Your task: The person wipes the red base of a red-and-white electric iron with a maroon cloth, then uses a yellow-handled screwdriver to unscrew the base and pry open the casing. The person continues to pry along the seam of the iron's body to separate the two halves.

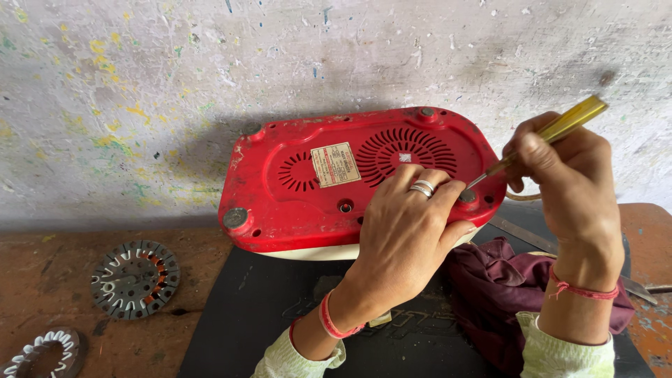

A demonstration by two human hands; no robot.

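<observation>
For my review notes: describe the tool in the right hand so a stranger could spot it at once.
Start at the red appliance base tilted up against the wall. At its right corner the right hand holds a screwdriver. Its translucent yellow handle sets it apart.

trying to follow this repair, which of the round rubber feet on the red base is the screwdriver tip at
The foot at the near right corner, beside the left hand. The right hand angles the yellow-handled screwdriver onto it. The near-left foot and far-right foot sit untouched.
</observation>
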